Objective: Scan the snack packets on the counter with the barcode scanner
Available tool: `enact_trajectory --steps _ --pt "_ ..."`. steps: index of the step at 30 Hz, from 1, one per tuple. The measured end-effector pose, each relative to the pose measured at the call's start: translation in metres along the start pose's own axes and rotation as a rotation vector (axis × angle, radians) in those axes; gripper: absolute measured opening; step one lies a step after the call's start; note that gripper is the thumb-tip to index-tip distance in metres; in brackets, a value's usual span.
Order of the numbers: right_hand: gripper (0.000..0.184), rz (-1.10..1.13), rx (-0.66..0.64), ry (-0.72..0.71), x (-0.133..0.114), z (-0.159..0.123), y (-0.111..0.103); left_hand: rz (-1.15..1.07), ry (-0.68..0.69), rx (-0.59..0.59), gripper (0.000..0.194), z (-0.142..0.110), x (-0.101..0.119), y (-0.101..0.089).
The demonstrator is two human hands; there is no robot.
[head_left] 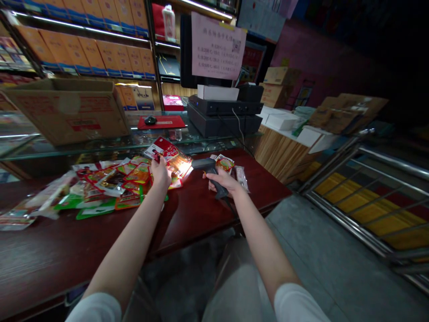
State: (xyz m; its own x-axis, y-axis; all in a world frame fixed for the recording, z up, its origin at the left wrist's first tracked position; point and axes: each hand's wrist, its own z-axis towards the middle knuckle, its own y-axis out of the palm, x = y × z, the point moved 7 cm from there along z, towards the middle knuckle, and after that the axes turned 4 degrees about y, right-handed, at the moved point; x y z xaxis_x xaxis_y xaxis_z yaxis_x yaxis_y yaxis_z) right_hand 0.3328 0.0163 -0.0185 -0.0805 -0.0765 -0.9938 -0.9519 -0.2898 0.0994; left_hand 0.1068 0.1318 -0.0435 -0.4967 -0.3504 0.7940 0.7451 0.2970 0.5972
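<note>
1 head-worn camera looks forward and down, close above the table

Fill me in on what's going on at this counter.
A person's left hand holds up a red-and-white packet, and the right hand grips a dark handheld scanner pointed toward it. A bright patch of light falls on the packet's lower part. To the left, a pile of colourful packets lies on the dark red table; a couple more packets lie to the right, beyond the right hand.
</note>
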Motion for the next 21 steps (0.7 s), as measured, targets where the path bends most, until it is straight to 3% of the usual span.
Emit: enact_trajectory --steps 4,8,11,15,18,21 --pt "0.040 -0.033 -0.001 0.008 0.002 0.007 0.012 0.056 -0.023 0.004 0.019 -0.003 0.003 -0.007" --pt "0.034 -0.001 0.036 0.017 0.002 0.006 0.004 0.444 0.130 -0.023 0.014 0.004 0.020 -0.017" --pt "0.031 0.048 0.120 -0.004 -0.003 0.005 -0.020 0.804 0.277 -0.136 0.022 0.011 0.036 -0.021" --pt "0.033 0.136 0.299 -0.095 -0.013 0.003 -0.072 1.303 0.430 -0.243 0.046 0.009 0.057 -0.022" --pt "0.035 0.195 0.360 -0.136 -0.012 -0.001 -0.107 1.536 0.657 -0.266 0.050 -0.011 0.070 -0.002" --pt "0.035 0.240 0.363 -0.163 -0.006 -0.008 -0.129 1.590 0.697 -0.548 0.046 -0.041 0.047 0.042"
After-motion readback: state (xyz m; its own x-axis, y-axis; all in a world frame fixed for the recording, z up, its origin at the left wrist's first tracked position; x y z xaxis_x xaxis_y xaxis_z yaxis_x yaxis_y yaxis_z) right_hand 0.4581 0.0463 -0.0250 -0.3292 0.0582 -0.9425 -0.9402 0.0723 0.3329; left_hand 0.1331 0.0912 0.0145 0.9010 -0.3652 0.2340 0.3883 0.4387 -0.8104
